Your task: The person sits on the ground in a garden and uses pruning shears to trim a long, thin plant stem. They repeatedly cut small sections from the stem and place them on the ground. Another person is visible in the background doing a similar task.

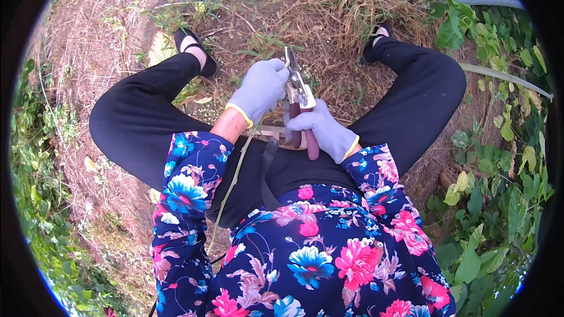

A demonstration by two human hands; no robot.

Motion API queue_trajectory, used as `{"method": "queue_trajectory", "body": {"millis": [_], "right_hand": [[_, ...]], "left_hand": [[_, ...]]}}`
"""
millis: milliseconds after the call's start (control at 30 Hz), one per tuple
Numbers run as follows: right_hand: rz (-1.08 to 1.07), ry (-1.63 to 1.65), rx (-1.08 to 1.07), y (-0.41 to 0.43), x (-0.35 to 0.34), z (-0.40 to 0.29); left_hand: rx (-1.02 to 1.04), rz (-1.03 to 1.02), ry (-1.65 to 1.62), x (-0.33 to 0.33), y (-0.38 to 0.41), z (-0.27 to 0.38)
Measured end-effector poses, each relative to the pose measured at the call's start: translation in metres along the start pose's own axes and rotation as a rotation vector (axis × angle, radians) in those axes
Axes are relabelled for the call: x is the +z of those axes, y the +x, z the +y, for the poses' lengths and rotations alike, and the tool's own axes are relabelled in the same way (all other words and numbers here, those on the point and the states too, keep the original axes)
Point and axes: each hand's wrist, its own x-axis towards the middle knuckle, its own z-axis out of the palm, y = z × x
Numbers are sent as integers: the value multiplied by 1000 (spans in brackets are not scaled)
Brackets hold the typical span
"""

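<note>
My left hand [261, 91], in a grey knitted glove with a yellow cuff, pinches a thin green plant stem [238, 167]. The stem trails down past my left forearm, over my black trousers. Its upper end reaches the metal head of a hand-held grafting pruner [299, 92], beside the blades. The pruner has maroon handles, and my right hand [326, 130], gloved the same way, is wrapped around them. Both hands are close together above my lap, between my spread knees. Glove fingers hide part of the stem and the tool's far side.
Dry grass and bare soil [246, 22] lie in front of me. Leafy plants [489, 163] crowd the right, with more foliage [39, 176] at left. Pale curved strips [506, 78] reach in from the right. A dark strap [268, 176] hangs across my lap.
</note>
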Motion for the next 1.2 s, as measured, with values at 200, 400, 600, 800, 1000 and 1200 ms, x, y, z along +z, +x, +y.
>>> {"method": "queue_trajectory", "body": {"millis": [200,400,600,800,1000,1200], "right_hand": [[83,82,-46,0,5,0],[-11,-5,-52,2,0,3],[-7,28,-50,4,-3,6],[-1,-51,-26,2,-3,2],[-27,11,-2,2,-3,3],[73,90,-9,0,-2,-3]], "left_hand": [[72,17,-23,-2,-1,0],[101,27,-33,-3,-1,2],[115,-61,412,-8,5,10],[161,-55,473,-7,5,8],[77,-77,407,-6,5,12],[-374,-14,-242,-5,0,32]]}}
